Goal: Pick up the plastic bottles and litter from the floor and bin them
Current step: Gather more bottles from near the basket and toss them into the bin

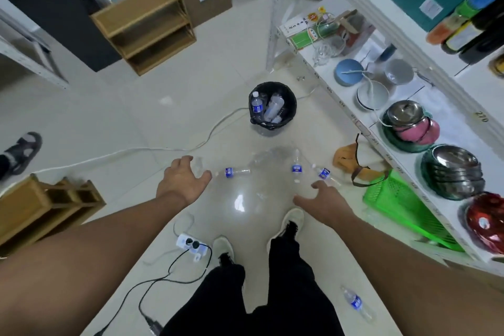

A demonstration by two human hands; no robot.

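both hands were empty and spread open. left hand (182,178) reached low toward a clear bottle (236,171) lying on the floor just beside its fingers; right hand (324,200) hovered near another blue-label bottle (326,174). a third bottle (296,169) lay between them, and a fourth (356,303) lay apart by the right leg, easy to miss.

risks, as judged: the bottles were round and on slick tile, so a glancing touch could roll them off, perhaps under the shelf unit (362,123). a white cable (136,150) crossed the floor and a power strip (188,243) sat near the feet, a trip hazard on stepping to the bin.

black bin (291,98) stood ahead, well apart from the hands, already holding several bottles, looking fairly full; more might spill over. green basket (398,204) sat at right, contents unclear.
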